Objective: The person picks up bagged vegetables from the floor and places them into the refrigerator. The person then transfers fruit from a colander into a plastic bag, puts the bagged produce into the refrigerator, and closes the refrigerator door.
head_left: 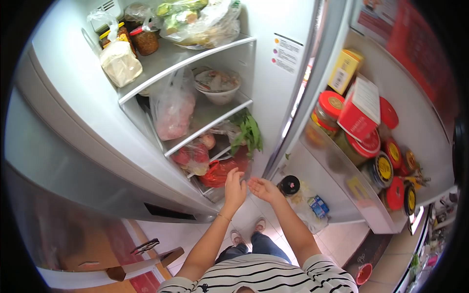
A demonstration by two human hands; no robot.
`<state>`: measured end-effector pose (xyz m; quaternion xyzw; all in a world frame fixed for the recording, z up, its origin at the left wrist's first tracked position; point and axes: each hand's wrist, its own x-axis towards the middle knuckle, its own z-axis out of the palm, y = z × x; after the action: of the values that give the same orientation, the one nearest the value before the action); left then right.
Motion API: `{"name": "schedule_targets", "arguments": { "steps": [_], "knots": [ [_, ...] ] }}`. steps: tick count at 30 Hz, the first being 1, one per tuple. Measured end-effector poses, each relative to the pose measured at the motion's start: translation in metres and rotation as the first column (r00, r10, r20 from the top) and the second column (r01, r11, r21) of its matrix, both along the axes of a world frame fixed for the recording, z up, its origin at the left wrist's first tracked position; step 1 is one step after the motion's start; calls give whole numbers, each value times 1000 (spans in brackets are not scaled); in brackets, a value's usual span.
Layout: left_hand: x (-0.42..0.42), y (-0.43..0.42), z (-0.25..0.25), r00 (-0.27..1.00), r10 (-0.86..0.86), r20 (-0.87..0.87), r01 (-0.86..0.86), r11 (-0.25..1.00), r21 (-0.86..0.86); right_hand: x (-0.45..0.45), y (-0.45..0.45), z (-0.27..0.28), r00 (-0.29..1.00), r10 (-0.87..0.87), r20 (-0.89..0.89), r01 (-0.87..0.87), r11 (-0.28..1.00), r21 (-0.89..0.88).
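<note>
In the head view, my left hand [235, 189] reaches toward the fridge's lower part, fingers stretched out and nothing visible in them. My right hand [263, 189] is beside it, palm partly turned up, fingers extended and holding nothing I can see. Just beyond both hands lies a red plastic bag [215, 175] low in the fridge; I cannot tell if my left fingertips touch it. Leafy greens [250, 133] hang over a shelf above the hands. To the left sits a clear bag of round reddish fruit or vegetables [194, 157].
The open fridge door [351, 190] stands at right, its rack full of red-lidded jars [328, 108] and boxes. Higher shelves hold a bowl [218, 85], a bag of pink meat [174, 112] and bagged vegetables [200, 24]. A cardboard box [93, 244] is at lower left.
</note>
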<state>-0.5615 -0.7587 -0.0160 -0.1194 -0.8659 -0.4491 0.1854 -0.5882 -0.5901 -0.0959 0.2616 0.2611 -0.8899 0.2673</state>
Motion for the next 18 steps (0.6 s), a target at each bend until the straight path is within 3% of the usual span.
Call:
{"name": "schedule_targets", "arguments": {
  "steps": [2,8,10,13,18],
  "knots": [
    [5,11,2,999,-38,-11,38,999,29,38,17,-3,998,-43,51,48,995,-91],
    [29,58,29,989,-144,7,144,987,67,138,56,11,992,-100,71,109,984,-139],
    [42,79,54,983,-167,-80,176,977,123,163,68,24,993,-102,58,110,981,-161],
    [75,113,92,940,-339,28,325,920,220,194,86,47,999,-37,-7,37,999,26],
    [150,208,112,856,-516,-36,504,815,286,254,162,71,995,-28,-92,34,997,66]
  ]
}}
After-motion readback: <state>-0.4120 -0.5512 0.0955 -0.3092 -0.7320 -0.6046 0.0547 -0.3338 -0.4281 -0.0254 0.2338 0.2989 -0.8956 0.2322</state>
